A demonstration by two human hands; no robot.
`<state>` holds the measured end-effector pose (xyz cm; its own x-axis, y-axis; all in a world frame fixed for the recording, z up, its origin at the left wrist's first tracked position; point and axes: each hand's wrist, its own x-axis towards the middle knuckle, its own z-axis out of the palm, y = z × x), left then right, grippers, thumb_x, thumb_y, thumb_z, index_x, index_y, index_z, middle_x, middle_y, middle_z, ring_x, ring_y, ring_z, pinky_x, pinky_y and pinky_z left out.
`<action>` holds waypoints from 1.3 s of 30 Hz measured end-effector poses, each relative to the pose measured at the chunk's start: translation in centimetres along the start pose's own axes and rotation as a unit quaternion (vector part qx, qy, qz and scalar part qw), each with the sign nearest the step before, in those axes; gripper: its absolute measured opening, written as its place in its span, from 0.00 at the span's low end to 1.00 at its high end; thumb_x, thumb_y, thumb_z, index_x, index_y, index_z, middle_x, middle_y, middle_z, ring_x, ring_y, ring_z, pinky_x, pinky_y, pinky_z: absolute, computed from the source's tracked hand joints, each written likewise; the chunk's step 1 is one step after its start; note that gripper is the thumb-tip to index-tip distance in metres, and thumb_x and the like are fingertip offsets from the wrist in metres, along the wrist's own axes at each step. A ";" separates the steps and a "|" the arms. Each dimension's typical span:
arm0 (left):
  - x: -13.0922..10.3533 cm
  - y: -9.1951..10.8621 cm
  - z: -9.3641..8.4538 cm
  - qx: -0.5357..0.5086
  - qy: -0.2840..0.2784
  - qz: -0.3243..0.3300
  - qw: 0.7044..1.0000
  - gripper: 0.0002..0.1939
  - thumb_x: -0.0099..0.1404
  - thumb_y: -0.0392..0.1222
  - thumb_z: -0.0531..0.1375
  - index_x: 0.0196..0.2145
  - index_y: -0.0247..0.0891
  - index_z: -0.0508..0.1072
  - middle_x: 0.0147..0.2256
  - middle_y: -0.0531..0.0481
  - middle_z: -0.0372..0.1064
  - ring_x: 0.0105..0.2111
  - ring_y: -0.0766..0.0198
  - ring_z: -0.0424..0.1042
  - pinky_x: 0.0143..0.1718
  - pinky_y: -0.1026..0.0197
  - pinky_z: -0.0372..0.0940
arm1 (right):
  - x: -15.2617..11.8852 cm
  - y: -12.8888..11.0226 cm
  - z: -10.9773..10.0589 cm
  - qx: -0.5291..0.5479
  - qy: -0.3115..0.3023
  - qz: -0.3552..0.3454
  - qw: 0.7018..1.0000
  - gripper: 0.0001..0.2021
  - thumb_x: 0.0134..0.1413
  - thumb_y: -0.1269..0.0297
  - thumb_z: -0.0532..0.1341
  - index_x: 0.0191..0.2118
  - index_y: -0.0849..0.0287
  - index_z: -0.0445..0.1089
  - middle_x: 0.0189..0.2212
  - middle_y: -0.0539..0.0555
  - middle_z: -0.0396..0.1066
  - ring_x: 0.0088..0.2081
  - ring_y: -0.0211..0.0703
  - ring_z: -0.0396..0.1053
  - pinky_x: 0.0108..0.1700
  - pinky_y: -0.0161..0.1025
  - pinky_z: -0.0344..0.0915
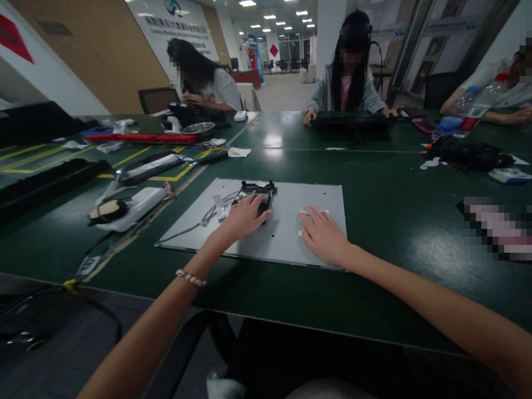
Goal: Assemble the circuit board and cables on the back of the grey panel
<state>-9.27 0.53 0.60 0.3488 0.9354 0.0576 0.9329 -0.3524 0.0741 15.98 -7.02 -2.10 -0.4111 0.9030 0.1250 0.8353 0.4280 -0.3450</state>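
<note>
A flat grey metal panel [282, 241] lies on the green table. On its upper middle sits a black bracket with a circuit board [266, 191], and grey cables [195, 224] run from it toward the panel's left corner. My left hand [246, 217] rests over the board's lower part, fingers spread, holding nothing visible. Flat on the panel's right side lies my right hand [324, 235], fingers apart, covering part of a white label [302, 217]. The board beneath my left hand is partly hidden.
Left of the panel are a white device [141, 208], a long black strip [45, 185] and loose wires. Far across, a person [349, 83] holds a black panel [353, 122]; another sits at the left. Bottles [477, 108] and a pixelated object [499, 230] lie right.
</note>
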 end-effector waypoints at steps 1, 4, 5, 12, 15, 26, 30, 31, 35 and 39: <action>0.2 0.0 -0.2 -0.005 0.004 -0.001 1.000 0.31 0.72 0.56 0.46 0.65 0.34 0.60 0.63 0.35 0.59 0.62 0.46 0.60 0.62 0.46 0.55 | 0.0 0.0 -0.1 0.000 0.000 0.000 1.000 0.27 0.70 0.60 0.45 0.68 0.68 0.56 0.70 0.67 0.49 0.71 0.57 0.45 0.69 0.57 0.45; 1.8 -0.4 -0.6 -0.015 0.039 -0.012 0.999 0.28 0.74 0.50 0.42 0.63 0.32 0.61 0.62 0.37 0.61 0.62 0.51 0.61 0.63 0.51 0.54 | -0.1 -0.1 -0.2 -0.002 -0.001 -0.001 1.000 0.27 0.69 0.61 0.45 0.68 0.69 0.56 0.70 0.67 0.50 0.71 0.56 0.45 0.70 0.56 0.45; 2.6 -0.7 -0.7 -0.013 0.051 -0.015 0.999 0.28 0.74 0.47 0.41 0.64 0.30 0.61 0.63 0.37 0.61 0.62 0.52 0.61 0.63 0.52 0.54 | -0.1 0.0 -0.2 -0.003 -0.001 -0.002 1.000 0.27 0.69 0.61 0.45 0.68 0.69 0.56 0.70 0.67 0.50 0.71 0.56 0.45 0.70 0.56 0.44; 9.0 -4.3 0.0 0.028 -0.038 0.019 0.999 0.28 0.72 0.40 0.42 0.66 0.27 0.59 0.63 0.36 0.61 0.60 0.53 0.64 0.61 0.56 0.55 | 0.2 0.2 0.2 -0.004 0.007 -0.004 1.000 0.27 0.69 0.60 0.46 0.67 0.68 0.57 0.69 0.67 0.51 0.71 0.57 0.46 0.69 0.57 0.45; 10.7 -5.5 0.4 0.015 -0.088 0.016 0.996 0.30 0.72 0.44 0.42 0.67 0.30 0.57 0.65 0.39 0.59 0.61 0.54 0.64 0.60 0.57 0.56 | 0.2 0.3 0.3 -0.007 0.012 -0.005 1.000 0.26 0.69 0.61 0.46 0.67 0.68 0.57 0.69 0.67 0.51 0.71 0.56 0.46 0.69 0.57 0.45; 11.5 -5.2 -0.4 0.041 -0.079 0.027 0.996 0.28 0.70 0.45 0.46 0.62 0.35 0.68 0.58 0.41 0.69 0.55 0.53 0.69 0.56 0.58 0.60 | 0.3 0.4 0.2 0.000 0.006 -0.010 1.000 0.27 0.70 0.60 0.45 0.68 0.69 0.56 0.69 0.68 0.50 0.71 0.57 0.45 0.70 0.57 0.45; 12.0 -4.5 -0.8 0.064 -0.050 0.013 0.997 0.26 0.70 0.41 0.46 0.58 0.33 0.72 0.55 0.41 0.72 0.53 0.53 0.71 0.55 0.59 0.61 | 0.3 0.2 0.0 -0.004 0.003 -0.009 1.000 0.27 0.70 0.60 0.46 0.68 0.68 0.57 0.69 0.67 0.50 0.71 0.56 0.45 0.69 0.57 0.45; 12.2 -4.4 -0.9 0.065 -0.049 0.011 0.997 0.25 0.70 0.40 0.46 0.58 0.33 0.73 0.55 0.41 0.72 0.53 0.53 0.71 0.56 0.59 0.61 | 0.3 0.2 -0.1 -0.004 0.002 -0.008 1.000 0.27 0.70 0.60 0.46 0.68 0.68 0.56 0.69 0.67 0.50 0.71 0.56 0.45 0.69 0.57 0.45; 12.6 -4.3 -0.6 0.057 -0.054 -0.005 0.997 0.24 0.68 0.36 0.48 0.56 0.33 0.75 0.53 0.40 0.73 0.52 0.52 0.72 0.55 0.59 0.61 | 0.2 0.3 -0.1 0.000 0.000 -0.010 1.000 0.27 0.70 0.60 0.45 0.68 0.68 0.55 0.70 0.67 0.49 0.71 0.56 0.44 0.70 0.57 0.45; 11.9 -4.1 0.1 0.054 -0.047 -0.008 0.997 0.25 0.68 0.35 0.48 0.58 0.33 0.73 0.55 0.39 0.72 0.53 0.52 0.72 0.55 0.59 0.62 | 0.0 0.2 0.0 0.001 0.002 -0.007 1.000 0.27 0.70 0.59 0.45 0.68 0.68 0.56 0.70 0.67 0.50 0.71 0.56 0.45 0.70 0.56 0.44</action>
<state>-8.91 13.11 0.87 0.3353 0.9414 -0.0363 0.9410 -0.3365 -0.0345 16.18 -6.87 -2.14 -0.4215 0.8968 0.1343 0.8285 0.4411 -0.3450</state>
